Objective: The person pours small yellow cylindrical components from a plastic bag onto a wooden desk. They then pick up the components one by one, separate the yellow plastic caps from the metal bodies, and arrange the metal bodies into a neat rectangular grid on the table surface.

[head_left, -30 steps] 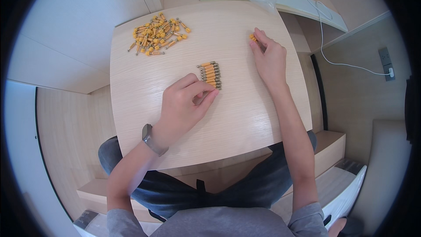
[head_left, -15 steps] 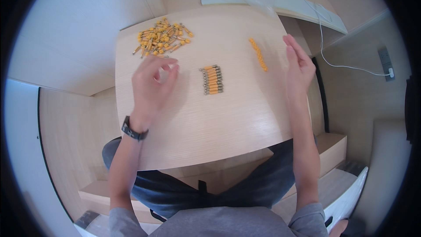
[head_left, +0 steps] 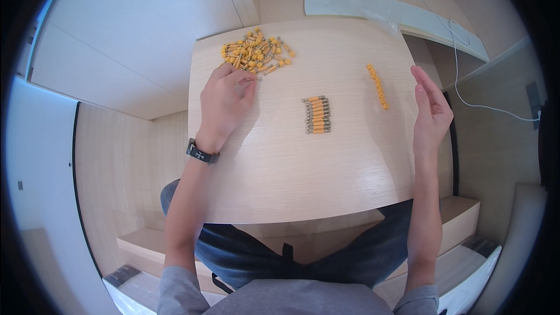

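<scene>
Yellow-capped pins lie heaped just beyond the curled left hand; right hand open.

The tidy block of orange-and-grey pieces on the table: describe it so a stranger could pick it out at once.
Start at the pale wooden table and look to its middle, between the left hand and the right hand. There lies the tidy block, small pieces stacked side by side. The loose pile at the far left is jumbled, and the orange row to the right is a single thin line.
</scene>
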A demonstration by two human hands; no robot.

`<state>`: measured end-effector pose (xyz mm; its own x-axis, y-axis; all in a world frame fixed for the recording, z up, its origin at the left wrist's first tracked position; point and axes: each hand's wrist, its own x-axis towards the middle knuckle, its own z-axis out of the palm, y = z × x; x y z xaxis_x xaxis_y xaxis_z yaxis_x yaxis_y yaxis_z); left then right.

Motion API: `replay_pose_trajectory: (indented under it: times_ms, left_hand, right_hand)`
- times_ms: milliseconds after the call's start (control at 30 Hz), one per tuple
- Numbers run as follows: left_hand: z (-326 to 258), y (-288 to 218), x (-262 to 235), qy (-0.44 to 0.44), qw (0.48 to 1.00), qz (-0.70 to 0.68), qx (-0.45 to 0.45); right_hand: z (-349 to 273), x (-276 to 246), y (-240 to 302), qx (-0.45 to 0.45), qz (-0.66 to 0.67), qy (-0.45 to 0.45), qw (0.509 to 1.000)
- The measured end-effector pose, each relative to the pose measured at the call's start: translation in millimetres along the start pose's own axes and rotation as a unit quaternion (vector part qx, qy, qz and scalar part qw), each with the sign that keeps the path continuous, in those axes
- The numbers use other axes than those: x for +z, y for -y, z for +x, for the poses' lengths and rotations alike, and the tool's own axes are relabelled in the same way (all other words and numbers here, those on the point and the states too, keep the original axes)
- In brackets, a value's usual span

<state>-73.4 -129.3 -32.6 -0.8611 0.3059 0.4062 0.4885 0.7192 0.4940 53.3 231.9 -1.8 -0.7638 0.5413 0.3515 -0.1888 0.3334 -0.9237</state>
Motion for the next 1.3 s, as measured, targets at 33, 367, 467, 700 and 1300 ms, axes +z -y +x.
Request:
replay_pose_trajectory:
  times_ms: [33, 367, 467, 700, 1300]
  left_hand:
    - [0.7, -1.0, 0.2, 0.004, 1.000, 0.002, -0.001]
    - [0.0, -6.2, -0.7, 0.009, 1.000, -0.002, 0.000]
    - [-1.0, -25.1, -5.7, 0.054, 0.977, -0.185, -0.089]
    - [-50.4, -85.8, 3.0, 0.167, 0.792, -0.583, -0.075]
    - [-68.0, -110.3, 7.5, 0.135, 0.943, -0.303, -0.002]
  right_hand:
    - [0.3, -1.0, -0.8, -0.002, 0.001, 0.001, 1.000]
    - [-7.4, 4.4, 10.0, -0.030, -0.016, 0.009, 0.999]
    - [-16.6, 3.2, 15.3, -0.012, 0.016, 0.058, 0.998]
    - [-71.1, 45.8, 46.5, 0.155, 0.118, 0.274, 0.942]
    - [-78.6, 50.7, 36.2, 0.044, 0.067, 0.264, 0.961]
